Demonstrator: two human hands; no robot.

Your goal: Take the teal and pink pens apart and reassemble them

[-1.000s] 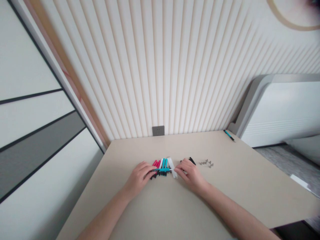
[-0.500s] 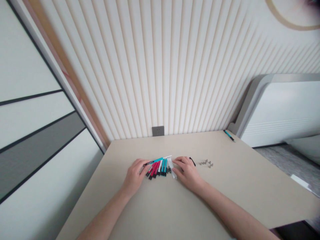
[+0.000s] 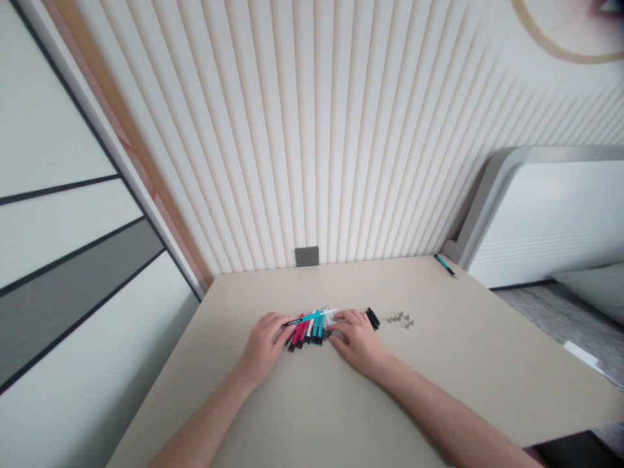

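My left hand (image 3: 266,339) is closed around the dark end of a teal pen barrel (image 3: 306,318). A thin white refill (image 3: 329,312) shows at the barrel's far end; whether it sits inside I cannot tell. Below lie several pen barrels in a fan: red barrels (image 3: 298,333), a white one and teal ones (image 3: 318,329), with black ends toward me. My right hand (image 3: 357,335) rests with fingers apart over white refills (image 3: 329,320) and small dark parts (image 3: 327,334), partly hidden beneath it. Whether its fingertips pinch anything is unclear.
Black tube-like pieces (image 3: 373,318) lie beside my right hand, and several small grey cone-shaped pieces (image 3: 403,319) farther right. A teal and black pen (image 3: 445,266) lies at the table's back right corner. A wall socket (image 3: 307,256) sits behind the table (image 3: 273,416).
My right hand has shifted left and covers more of the white refills, uncovering more of the black pieces beside it. The teal barrel in my left hand sits slightly lower.
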